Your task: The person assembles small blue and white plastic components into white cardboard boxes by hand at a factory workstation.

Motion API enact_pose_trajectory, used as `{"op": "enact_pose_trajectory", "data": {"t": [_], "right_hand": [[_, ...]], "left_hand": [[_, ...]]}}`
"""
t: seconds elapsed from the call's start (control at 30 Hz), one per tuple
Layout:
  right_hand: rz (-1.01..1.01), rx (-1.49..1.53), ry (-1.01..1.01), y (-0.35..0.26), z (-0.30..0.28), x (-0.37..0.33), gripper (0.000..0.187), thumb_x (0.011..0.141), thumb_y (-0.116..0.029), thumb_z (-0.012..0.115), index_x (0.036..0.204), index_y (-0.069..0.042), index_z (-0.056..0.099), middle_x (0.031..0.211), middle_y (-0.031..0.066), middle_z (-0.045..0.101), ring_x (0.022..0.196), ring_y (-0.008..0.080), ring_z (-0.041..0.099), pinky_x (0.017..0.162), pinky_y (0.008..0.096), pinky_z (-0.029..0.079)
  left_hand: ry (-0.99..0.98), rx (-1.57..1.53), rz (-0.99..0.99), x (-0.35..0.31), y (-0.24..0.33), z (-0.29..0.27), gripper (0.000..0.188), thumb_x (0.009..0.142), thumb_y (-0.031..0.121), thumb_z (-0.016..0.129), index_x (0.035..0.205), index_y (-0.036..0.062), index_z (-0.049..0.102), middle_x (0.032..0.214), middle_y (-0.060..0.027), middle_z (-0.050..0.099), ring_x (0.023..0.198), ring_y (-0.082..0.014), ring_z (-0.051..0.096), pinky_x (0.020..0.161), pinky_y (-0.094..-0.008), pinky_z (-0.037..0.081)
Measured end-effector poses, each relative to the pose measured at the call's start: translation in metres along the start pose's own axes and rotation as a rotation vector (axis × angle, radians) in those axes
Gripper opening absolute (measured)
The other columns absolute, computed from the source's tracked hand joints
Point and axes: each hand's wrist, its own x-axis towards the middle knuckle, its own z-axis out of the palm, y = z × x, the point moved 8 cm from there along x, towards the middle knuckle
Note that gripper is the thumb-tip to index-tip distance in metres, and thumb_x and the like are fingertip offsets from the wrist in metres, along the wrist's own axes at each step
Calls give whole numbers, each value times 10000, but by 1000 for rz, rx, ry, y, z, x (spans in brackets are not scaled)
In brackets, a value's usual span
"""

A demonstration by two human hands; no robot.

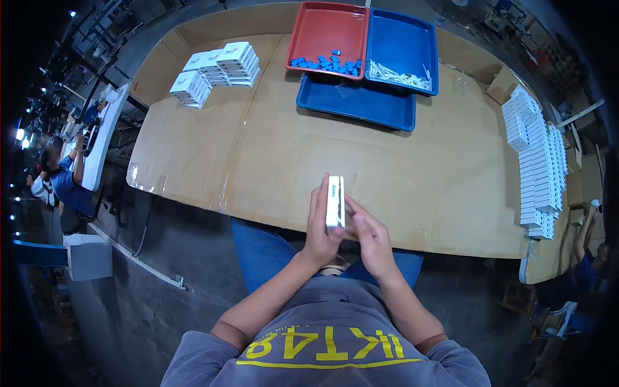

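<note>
A slim white box [334,201] stands on its narrow side between my two hands, just over the near edge of the table. My left hand [316,226] is closed around it, fingers along its left side and the thumb at its lower end. From the right, my right hand [374,242] meets the same box with its fingertips. Its thumb is bent and lies a little apart from the box, and part of the fingers is hidden behind it.
Cardboard covers the table [290,174]. At its far side, a red tray [329,32] holds small blue pieces, and a blue tray [400,39] holds white sticks. Another blue tray [354,106] sits before them. White boxes are stacked left [235,61] and right [538,174]. Other people work nearby.
</note>
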Motion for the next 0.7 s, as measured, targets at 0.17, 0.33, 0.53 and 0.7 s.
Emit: {"op": "enact_pose_trajectory", "data": {"t": [0.17, 0.33, 0.53, 0.7], "right_hand": [[-516, -566, 14, -49, -10, -6, 1010, 717, -305, 944, 1579, -84, 465, 1609, 246, 431, 1529, 434, 347, 1224, 508, 339], [-666, -741, -88, -49, -19, -2, 897, 695, -418, 924, 1464, -87, 604, 1512, 196, 543, 1428, 411, 490, 1201, 574, 356], [-748, -779, -127, -52, -11, 1, 873, 728, -513, 858, 1412, -24, 623, 1426, 206, 600, 1330, 396, 591, 1152, 621, 401], [-798, -800, -122, -47, -8, 0, 846, 750, -492, 849, 1376, 32, 627, 1396, 238, 619, 1274, 419, 631, 1118, 591, 452]], "left_hand": [[-39, -818, -567, -4, -10, 28, 931, 1054, 723, 301, 1673, 39, 174, 1611, -196, 394, 1479, -290, 425, 1231, -420, 328], [-23, -886, -872, -24, -20, 41, 707, 1105, 637, 239, 1485, 81, 453, 1388, -127, 599, 1280, -255, 618, 1059, -411, 532], [35, -938, -978, -26, -4, 48, 725, 1102, 651, 230, 1512, 85, 418, 1365, -134, 596, 1253, -244, 625, 1056, -395, 525], [31, -954, -1005, -29, -8, 46, 712, 1099, 654, 236, 1504, 100, 429, 1358, -122, 603, 1248, -242, 627, 1045, -404, 532]]}}
